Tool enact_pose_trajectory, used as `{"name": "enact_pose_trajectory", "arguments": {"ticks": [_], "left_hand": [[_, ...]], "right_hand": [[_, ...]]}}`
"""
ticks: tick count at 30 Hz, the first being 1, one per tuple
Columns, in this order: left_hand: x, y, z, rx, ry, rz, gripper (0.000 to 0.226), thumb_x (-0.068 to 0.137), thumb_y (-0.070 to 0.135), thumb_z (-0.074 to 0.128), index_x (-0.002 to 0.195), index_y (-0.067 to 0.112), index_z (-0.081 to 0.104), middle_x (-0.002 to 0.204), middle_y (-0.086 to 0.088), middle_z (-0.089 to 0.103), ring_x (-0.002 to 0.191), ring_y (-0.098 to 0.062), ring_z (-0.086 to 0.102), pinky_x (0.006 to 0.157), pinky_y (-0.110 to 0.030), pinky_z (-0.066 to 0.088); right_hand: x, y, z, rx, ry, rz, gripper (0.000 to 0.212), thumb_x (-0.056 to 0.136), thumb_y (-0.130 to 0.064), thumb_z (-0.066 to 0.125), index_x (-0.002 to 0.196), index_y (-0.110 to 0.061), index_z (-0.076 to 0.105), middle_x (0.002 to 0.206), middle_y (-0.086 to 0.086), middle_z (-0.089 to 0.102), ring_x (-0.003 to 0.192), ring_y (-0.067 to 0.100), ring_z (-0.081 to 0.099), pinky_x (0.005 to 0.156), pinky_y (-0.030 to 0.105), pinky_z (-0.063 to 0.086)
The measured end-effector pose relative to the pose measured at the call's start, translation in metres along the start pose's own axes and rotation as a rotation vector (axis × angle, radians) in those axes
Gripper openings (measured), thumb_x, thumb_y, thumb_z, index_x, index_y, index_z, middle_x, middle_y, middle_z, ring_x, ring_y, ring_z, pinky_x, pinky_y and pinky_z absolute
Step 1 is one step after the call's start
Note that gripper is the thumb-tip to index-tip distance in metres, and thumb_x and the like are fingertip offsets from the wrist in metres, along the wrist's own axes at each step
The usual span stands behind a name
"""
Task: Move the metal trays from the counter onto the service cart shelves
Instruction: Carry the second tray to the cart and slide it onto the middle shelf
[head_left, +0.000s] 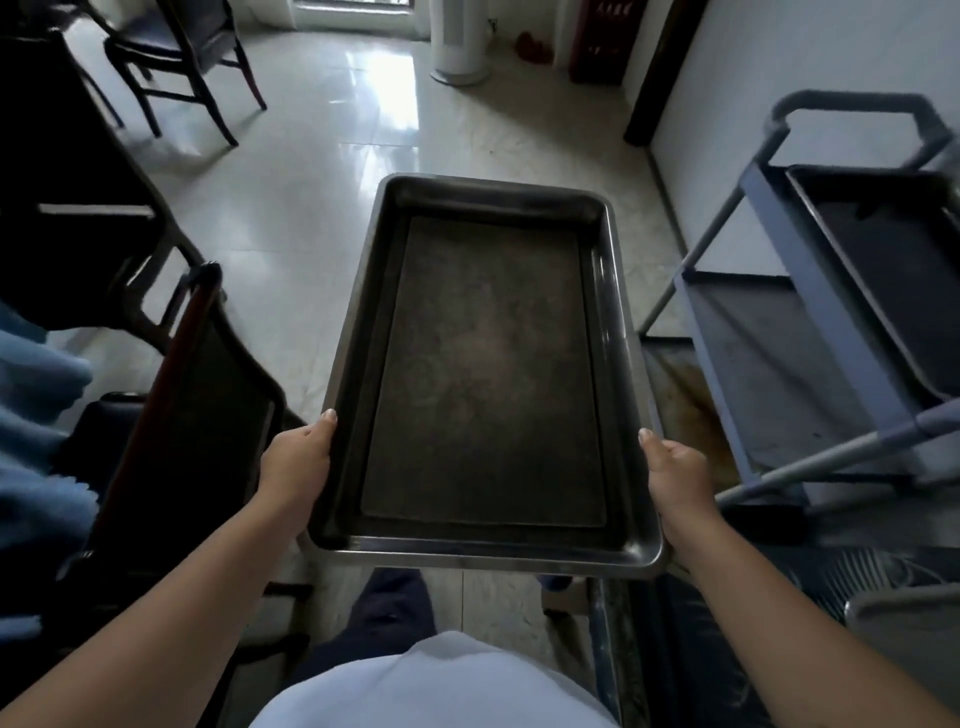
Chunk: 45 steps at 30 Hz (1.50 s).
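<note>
Metal tray (488, 364) | long edges gripped: left hand (296, 460), right hand (675, 475)

Head view, steeply downward, close.

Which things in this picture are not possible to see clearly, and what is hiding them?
- Fingers of the left hand and right hand: head view, under the tray rim; only thumbs show.
- Cart: its right part is cut off by the frame edge, so the second tray shows partly.
- Lowest cart shelf: hidden behind the middle shelf.
- Counter: cannot be identified in this view.
- Red object on the far floor: too small to identify.
</note>
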<state>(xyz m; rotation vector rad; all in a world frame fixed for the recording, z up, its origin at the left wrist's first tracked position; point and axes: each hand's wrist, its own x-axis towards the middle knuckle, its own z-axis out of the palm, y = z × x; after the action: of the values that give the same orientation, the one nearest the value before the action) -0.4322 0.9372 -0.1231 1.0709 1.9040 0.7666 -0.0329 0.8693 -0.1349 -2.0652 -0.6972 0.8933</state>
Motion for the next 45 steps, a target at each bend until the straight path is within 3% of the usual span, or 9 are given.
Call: {"name": "enact_pose_trajectory", "arguments": {"ticks": [3, 6, 15, 19, 23, 27, 33, 39, 45], "left_hand": [[0.055, 0.026, 0.020, 0.085, -0.053, 0.065, 0.054, 0.101, 0.045, 0.049, 0.074, 0.003, 0.072, 0.081, -0.019, 0.069, 0.081, -0.035, 0.064, 0.068, -0.039, 0.046], [0.115, 0.061, 0.041, 0.139, -0.088, 0.102, 0.055, 0.100, 0.047, 0.050, 0.099, -0.001, 0.075, 0.097, -0.019, 0.070, 0.097, -0.037, 0.064, 0.084, -0.042, 0.048], [0.241, 0.158, 0.097, 0.316, -0.342, 0.186, 0.048, 0.098, 0.054, 0.046, 0.068, 0.025, 0.069, 0.076, -0.003, 0.069, 0.078, -0.028, 0.064, 0.071, -0.038, 0.047], [0.276, 0.188, 0.140, 0.381, -0.426, 0.175, 0.051, 0.097, 0.055, 0.047, 0.078, 0.017, 0.075, 0.077, -0.008, 0.072, 0.076, -0.029, 0.066, 0.073, -0.039, 0.052], [0.306, 0.218, 0.196, 0.485, -0.468, 0.209, 0.053, 0.098, 0.053, 0.046, 0.073, 0.014, 0.072, 0.075, -0.013, 0.071, 0.072, -0.031, 0.065, 0.075, -0.041, 0.053], [0.330, 0.245, 0.255, 0.552, -0.527, 0.220, 0.053, 0.096, 0.057, 0.045, 0.075, 0.017, 0.072, 0.075, -0.008, 0.071, 0.075, -0.030, 0.065, 0.076, -0.040, 0.053], [0.359, 0.285, 0.331, 0.641, -0.665, 0.281, 0.057, 0.094, 0.060, 0.044, 0.074, 0.015, 0.074, 0.070, -0.008, 0.072, 0.070, -0.030, 0.068, 0.067, -0.037, 0.053], [0.379, 0.321, 0.406, 0.740, -0.829, 0.340, 0.063, 0.097, 0.054, 0.045, 0.077, 0.000, 0.072, 0.073, -0.020, 0.070, 0.071, -0.039, 0.067, 0.061, -0.037, 0.050], [0.405, 0.365, 0.493, 0.824, -0.990, 0.409, 0.059, 0.098, 0.051, 0.046, 0.079, 0.000, 0.071, 0.077, -0.020, 0.069, 0.068, -0.035, 0.064, 0.058, -0.034, 0.048]], "right_hand": [[0.027, -0.011, 0.016, 0.013, 0.062, 0.050, 0.045, 0.094, -0.043, 0.056, 0.063, -0.011, 0.052, 0.063, 0.010, 0.048, 0.060, 0.024, 0.049, 0.062, 0.035, 0.041], [0.051, -0.025, 0.036, 0.020, 0.151, 0.098, 0.046, 0.094, -0.042, 0.055, 0.058, -0.016, 0.044, 0.058, 0.006, 0.042, 0.057, 0.022, 0.044, 0.058, 0.034, 0.036], [0.095, -0.055, 0.072, 0.090, 0.389, 0.299, 0.048, 0.092, -0.041, 0.055, 0.060, -0.006, 0.055, 0.057, 0.005, 0.047, 0.054, 0.019, 0.043, 0.053, 0.031, 0.033], [0.118, -0.056, 0.075, 0.113, 0.452, 0.372, 0.046, 0.092, -0.040, 0.055, 0.060, -0.007, 0.056, 0.061, 0.008, 0.055, 0.056, 0.021, 0.049, 0.053, 0.031, 0.036], [0.157, -0.050, 0.076, 0.145, 0.476, 0.453, 0.041, 0.092, -0.045, 0.055, 0.069, -0.012, 0.064, 0.071, 0.008, 0.060, 0.064, 0.022, 0.055, 0.058, 0.032, 0.041], [0.196, -0.045, 0.070, 0.137, 0.510, 0.528, 0.043, 0.092, -0.045, 0.053, 0.058, -0.019, 0.051, 0.068, 0.007, 0.052, 0.068, 0.026, 0.050, 0.064, 0.036, 0.040], [0.224, -0.049, 0.061, 0.150, 0.562, 0.631, 0.044, 0.096, -0.044, 0.049, 0.075, -0.008, 0.064, 0.083, 0.016, 0.063, 0.084, 0.035, 0.060, 0.075, 0.042, 0.046], [0.242, -0.054, 0.056, 0.179, 0.668, 0.762, 0.049, 0.097, -0.045, 0.050, 0.068, -0.007, 0.061, 0.075, 0.015, 0.064, 0.077, 0.034, 0.061, 0.075, 0.045, 0.051], [0.273, -0.066, 0.067, 0.239, 0.797, 0.919, 0.051, 0.096, -0.045, 0.051, 0.076, -0.001, 0.067, 0.077, 0.016, 0.066, 0.076, 0.031, 0.062, 0.077, 0.044, 0.053]]}}
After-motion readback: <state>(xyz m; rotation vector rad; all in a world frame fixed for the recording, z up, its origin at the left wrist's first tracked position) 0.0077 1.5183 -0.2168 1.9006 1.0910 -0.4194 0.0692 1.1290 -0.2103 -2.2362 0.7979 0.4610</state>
